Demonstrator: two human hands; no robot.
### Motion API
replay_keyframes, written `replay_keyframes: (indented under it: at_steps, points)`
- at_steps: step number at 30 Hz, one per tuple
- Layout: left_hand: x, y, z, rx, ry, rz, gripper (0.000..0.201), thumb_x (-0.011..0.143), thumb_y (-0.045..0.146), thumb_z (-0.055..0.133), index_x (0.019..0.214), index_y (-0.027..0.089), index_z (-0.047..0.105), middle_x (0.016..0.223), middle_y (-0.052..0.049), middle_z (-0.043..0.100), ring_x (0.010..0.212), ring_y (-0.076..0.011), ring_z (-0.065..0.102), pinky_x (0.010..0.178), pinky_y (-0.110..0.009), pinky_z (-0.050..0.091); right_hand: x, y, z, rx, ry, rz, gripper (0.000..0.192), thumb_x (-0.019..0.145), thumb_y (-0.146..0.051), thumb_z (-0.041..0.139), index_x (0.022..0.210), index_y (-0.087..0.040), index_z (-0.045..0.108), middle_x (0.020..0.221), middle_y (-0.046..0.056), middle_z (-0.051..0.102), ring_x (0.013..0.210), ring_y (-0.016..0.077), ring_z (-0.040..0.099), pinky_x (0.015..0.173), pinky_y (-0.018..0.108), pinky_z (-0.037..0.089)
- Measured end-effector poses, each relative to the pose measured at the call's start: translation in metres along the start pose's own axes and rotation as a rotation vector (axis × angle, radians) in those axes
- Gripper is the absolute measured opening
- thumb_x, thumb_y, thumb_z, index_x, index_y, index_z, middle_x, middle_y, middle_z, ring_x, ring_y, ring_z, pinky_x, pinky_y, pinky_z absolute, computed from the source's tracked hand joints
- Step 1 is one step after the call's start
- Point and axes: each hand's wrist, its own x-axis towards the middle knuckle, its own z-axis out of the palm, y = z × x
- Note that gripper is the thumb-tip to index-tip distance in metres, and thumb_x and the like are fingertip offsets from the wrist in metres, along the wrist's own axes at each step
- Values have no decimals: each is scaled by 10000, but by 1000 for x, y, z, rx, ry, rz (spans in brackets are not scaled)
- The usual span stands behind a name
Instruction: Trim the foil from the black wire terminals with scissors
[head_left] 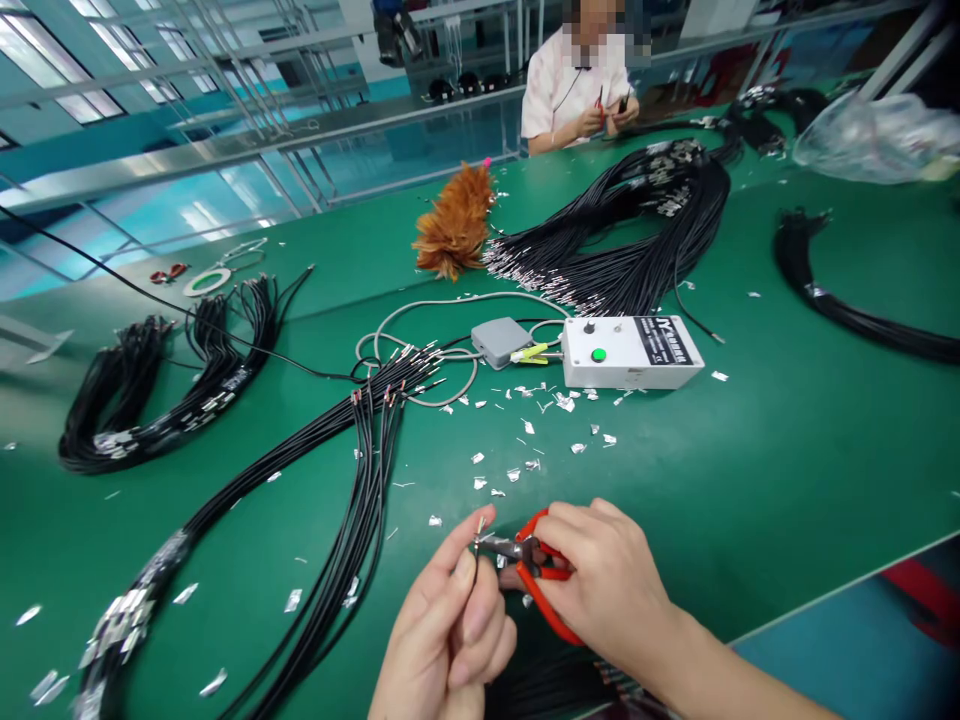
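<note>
My left hand (450, 625) is closed, pinching a thin black cable (477, 545) near its stripped, pale end between thumb and fingers. My right hand (611, 560) grips red-handled cutting pliers (510, 547), whose metal jaws point left and meet the cable end just above my left thumb. Whether the jaws are fully closed on it I cannot tell. Below my hands lies a partly hidden bunch of black cables (551, 685). To their left, another bundle of black cables (300, 440) runs across the green table (712, 480), its stripped ends fanned out near the middle.
A white box with a green button (634, 352) stands beside a grey block (501, 342). Foil scraps (529, 427) litter the table. Farther back are a brown feather duster (454, 220), a large cable coil (600, 260) and a plastic bag (877, 140). Across sits a person (574, 85) holding a tool.
</note>
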Motion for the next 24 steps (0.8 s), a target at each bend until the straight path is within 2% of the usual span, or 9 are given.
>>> replay_keyframes:
  at_steps: [5,11,16,20,22,24]
  points:
    - [0,1,-1,-28,25,-7,274,837,237,648,1103,179,680,511,80,424,398,-11,147,405,-185,186,2,2,1,-86,67,-77,404,918,-420,471,588,-195,533,562,-24,547,510,122,437,578,289,202]
    - [0,2,-2,-37,21,-9,282,838,234,646,1110,165,670,509,82,421,389,-5,153,406,-178,189,4,1,-2,-82,32,-81,378,896,-454,496,627,-195,554,596,-24,571,532,122,463,586,287,206]
    - [1,2,-1,-31,33,-9,282,826,228,661,1102,169,667,509,80,422,400,-12,150,404,-182,181,2,3,-1,-52,30,-81,410,904,-444,495,588,-188,544,557,-20,551,509,111,442,575,293,202]
    - [3,-2,-1,19,18,16,295,836,241,645,1122,169,638,507,76,440,391,-10,158,407,-192,167,2,4,-5,216,-118,56,444,825,-521,584,544,-182,527,534,-39,515,498,90,413,564,270,238]
    - [5,-4,-1,49,2,36,288,849,256,626,1125,172,619,506,77,445,382,-9,166,411,-202,156,3,7,-10,497,-237,218,501,787,-601,571,521,-185,484,505,-45,465,472,92,397,526,255,267]
    - [5,-7,-1,105,-10,57,277,871,276,591,1133,185,590,512,71,463,380,-13,184,420,-215,150,6,12,-16,839,-312,402,539,826,-667,429,558,-201,458,486,-50,423,445,101,395,488,248,299]
